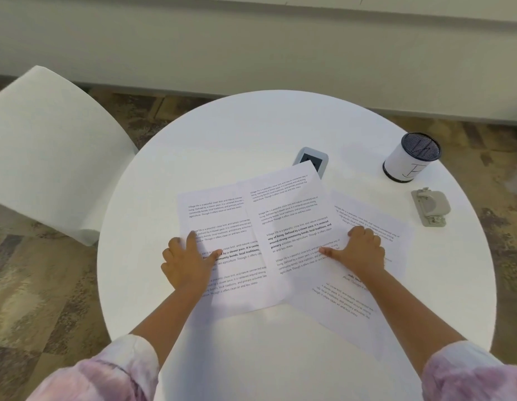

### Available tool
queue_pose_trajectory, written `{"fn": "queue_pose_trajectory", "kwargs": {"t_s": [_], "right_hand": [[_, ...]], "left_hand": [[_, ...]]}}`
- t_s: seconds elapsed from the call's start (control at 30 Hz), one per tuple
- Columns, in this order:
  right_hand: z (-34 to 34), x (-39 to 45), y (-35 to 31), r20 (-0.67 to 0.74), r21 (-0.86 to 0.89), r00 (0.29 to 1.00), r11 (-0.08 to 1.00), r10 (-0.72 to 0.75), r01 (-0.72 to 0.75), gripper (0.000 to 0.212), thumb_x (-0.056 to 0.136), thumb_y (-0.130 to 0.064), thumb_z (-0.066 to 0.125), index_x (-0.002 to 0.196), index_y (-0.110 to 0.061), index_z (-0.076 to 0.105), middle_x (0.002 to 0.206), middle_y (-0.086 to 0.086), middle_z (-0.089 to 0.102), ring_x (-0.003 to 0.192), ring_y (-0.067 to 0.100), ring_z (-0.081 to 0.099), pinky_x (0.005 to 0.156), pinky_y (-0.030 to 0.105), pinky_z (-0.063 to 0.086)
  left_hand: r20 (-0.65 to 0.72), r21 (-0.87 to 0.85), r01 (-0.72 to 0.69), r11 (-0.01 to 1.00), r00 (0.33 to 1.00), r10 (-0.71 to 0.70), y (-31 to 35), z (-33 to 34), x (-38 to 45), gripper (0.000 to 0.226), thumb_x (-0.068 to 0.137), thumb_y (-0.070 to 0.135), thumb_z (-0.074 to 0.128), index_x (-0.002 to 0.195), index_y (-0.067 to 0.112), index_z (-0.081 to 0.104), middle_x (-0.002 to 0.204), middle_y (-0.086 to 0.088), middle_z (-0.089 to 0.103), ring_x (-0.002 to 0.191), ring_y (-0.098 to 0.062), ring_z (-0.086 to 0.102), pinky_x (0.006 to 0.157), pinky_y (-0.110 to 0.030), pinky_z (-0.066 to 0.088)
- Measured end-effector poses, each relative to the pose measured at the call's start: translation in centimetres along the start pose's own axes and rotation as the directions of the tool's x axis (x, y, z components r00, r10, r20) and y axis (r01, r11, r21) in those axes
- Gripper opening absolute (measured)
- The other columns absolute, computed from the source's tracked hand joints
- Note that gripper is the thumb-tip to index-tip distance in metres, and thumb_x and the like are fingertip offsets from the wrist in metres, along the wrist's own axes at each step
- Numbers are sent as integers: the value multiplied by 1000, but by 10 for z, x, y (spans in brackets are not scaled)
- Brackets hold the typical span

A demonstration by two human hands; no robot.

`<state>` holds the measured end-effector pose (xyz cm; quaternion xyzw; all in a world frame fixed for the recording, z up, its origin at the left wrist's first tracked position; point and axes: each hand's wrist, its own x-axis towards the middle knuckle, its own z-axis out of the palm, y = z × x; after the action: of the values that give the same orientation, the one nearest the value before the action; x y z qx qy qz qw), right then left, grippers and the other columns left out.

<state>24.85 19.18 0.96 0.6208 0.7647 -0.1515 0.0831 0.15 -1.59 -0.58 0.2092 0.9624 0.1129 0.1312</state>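
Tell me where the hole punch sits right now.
Head view: the hole punch lies near the table's right edge, just below the pen cup, right of the sheets.

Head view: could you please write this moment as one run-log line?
left hand presses left sheet | right hand rests on middle sheet and right sheet | sheets overlap on table | hole punch untouched

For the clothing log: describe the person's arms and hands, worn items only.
The left hand and right hand are bare: no gloves, and no rings or watch show. The left sleeve and right sleeve are a soft fabric mottled pale pink, lilac and white, bunched near the elbows, with nothing worn below them.
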Motion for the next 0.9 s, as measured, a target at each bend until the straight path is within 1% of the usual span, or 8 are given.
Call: {"fn": "queue_pose_trajectory", "kwargs": {"t_s": [0.13,0.27,0.37,0.53,0.63,0.73,0.83,0.9], "right_hand": [[-1,0,0,20,10,1000,1000,4,-5,94,57,-75,65,121,-9,43,123,12,48,116,30,44,93,43,42],[-6,-1,-5,-73,-104,987,986,-141,133,98,63,-74,60,137,-16,32,136,9,41,125,29,40,98,43,38],[-12,7,-13,-143,9,979,989,-148,150,92,70,-71,57,139,-17,29,135,10,44,123,30,42,96,44,39],[-16,26,-24,8,194,989,971,-145,140,90,73,-61,63,142,-17,25,137,9,48,128,32,38,100,44,36],[-11,29,-35,29,136,981,973,-192,186,94,71,-63,64,143,-18,23,138,7,48,127,31,39,100,43,36],[-2,25,-43,42,43,975,976,-216,215,99,69,-67,63,144,-21,18,145,4,38,130,29,35,100,45,36],[5,21,-42,21,-38,973,972,-231,232,99,69,-71,59,144,-21,18,149,-1,29,131,28,32,98,46,37],[7,21,-40,10,-29,974,973,-227,227,98,69,-71,59,143,-21,20,149,-2,29,132,28,31,98,46,37]], "left_hand": [[1,-50,6,999,1000,-6,6,1,-2,73,74,57,64,133,21,41,138,-12,36,122,-33,35,92,-45,37],[-8,-41,-10,999,1000,10,15,7,-7,77,75,57,63,135,17,38,143,-12,34,125,-33,34,96,-46,34],[-1,-48,-21,999,1000,21,22,11,-9,81,77,57,60,140,13,32,149,-12,28,132,-32,28,101,-47,29],[56,-54,-42,998,997,45,30,18,-6,80,85,54,50,145,13,18,156,-8,14,144,-27,8,112,-50,20],[93,-61,-46,997,994,52,36,19,-4,76,89,52,45,147,14,13,158,-5,7,146,-26,2,115,-49,16],[101,-130,-30,991,994,43,44,20,-4,76,91,49,44,148,13,10,158,-4,6,146,-26,3,115,-48,12],[43,-270,64,961,998,-55,52,15,-1,77,88,43,54,147,11,15,157,-12,12,143,-29,14,112,-50,18],[36,-367,197,909,980,-198,58,7,6,77,85,39,61,144,9,21,153,-15,19,138,-34,23,106,-53,27]]}}
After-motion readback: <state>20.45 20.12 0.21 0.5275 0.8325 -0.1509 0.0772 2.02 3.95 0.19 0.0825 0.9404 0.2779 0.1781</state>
